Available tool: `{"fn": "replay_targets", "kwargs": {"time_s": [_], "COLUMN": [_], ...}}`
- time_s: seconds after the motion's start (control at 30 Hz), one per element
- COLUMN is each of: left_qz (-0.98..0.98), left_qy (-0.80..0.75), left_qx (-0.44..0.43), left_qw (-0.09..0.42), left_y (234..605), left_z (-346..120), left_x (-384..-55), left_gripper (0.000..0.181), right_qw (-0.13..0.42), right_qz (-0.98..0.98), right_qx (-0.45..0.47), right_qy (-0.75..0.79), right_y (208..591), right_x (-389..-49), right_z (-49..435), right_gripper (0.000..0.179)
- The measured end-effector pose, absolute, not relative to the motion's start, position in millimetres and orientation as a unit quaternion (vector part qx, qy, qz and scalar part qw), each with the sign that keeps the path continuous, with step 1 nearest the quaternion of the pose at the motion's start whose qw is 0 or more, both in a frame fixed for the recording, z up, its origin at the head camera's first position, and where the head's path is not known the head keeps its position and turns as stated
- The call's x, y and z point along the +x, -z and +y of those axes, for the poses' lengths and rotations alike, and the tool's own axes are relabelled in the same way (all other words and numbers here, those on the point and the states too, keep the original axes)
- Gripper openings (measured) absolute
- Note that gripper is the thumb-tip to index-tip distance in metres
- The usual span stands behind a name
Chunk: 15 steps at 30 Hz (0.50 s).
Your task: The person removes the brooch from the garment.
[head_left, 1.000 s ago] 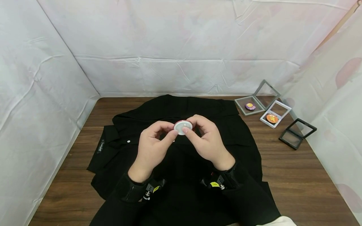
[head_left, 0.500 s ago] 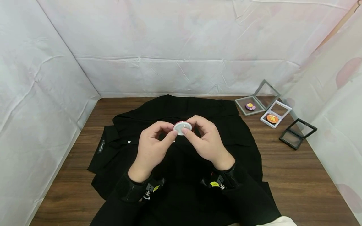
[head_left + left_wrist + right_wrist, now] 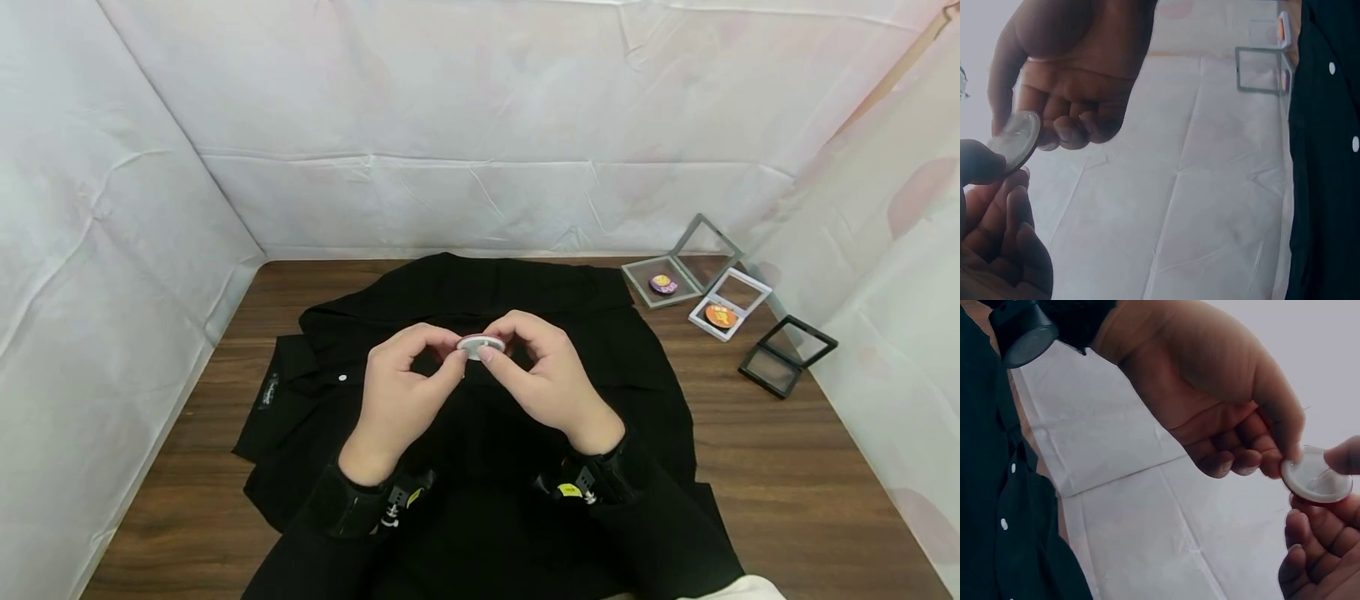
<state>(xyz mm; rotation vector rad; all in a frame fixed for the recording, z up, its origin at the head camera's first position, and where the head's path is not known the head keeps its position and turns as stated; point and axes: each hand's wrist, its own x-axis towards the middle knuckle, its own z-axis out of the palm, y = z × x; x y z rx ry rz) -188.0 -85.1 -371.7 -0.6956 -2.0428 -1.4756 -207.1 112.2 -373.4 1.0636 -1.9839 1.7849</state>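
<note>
Both hands hold one round pin badge (image 3: pixel 481 348) between them, over a black shirt (image 3: pixel 480 287) spread on the table. Its pale back, with a thin pin wire, faces up toward the person, and a red edge shows along the far side. My left hand (image 3: pixel 405 377) pinches the badge's left edge between thumb and index finger. On the other side, my right hand (image 3: pixel 551 377) pinches it too, thumb over the back near the pin. In the right wrist view the badge (image 3: pixel 1315 484) shows its hollow back, and the other fingers curl loosely.
At the right stand several small open cases: a grey one (image 3: pixel 637 277) with a purple badge (image 3: pixel 663 284), a white one (image 3: pixel 712 328) with an orange badge (image 3: pixel 721 316), and a black one (image 3: pixel 772 371). White cloth (image 3: pixel 480 204) walls the wooden table (image 3: pixel 795 475) behind and at both sides.
The badge has tilted, so its back now shows as a narrower oval. My hands have shifted very slightly and keep their pinch; the shirt and cases stay put.
</note>
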Motion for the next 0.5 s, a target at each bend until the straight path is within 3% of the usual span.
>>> {"fn": "replay_targets", "kwargs": {"time_s": [0.3,0.5], "left_qz": [-0.737,-0.718], "left_qy": [0.414,0.356], "left_qx": [-0.350,-0.397], "left_qw": [0.404,0.448], "left_y": [369,363], "left_z": [-86,-88], "left_x": [-194,-196], "left_gripper": [0.011,0.011], "right_qw": [0.119,0.057], "right_qz": [-0.713,-0.773], "right_qx": [0.374,0.411], "right_qy": [-0.581,-0.479], "right_y": [359,343], "right_x": [-208,-216], "right_z": [124,136], "right_gripper": [0.007,0.015]}}
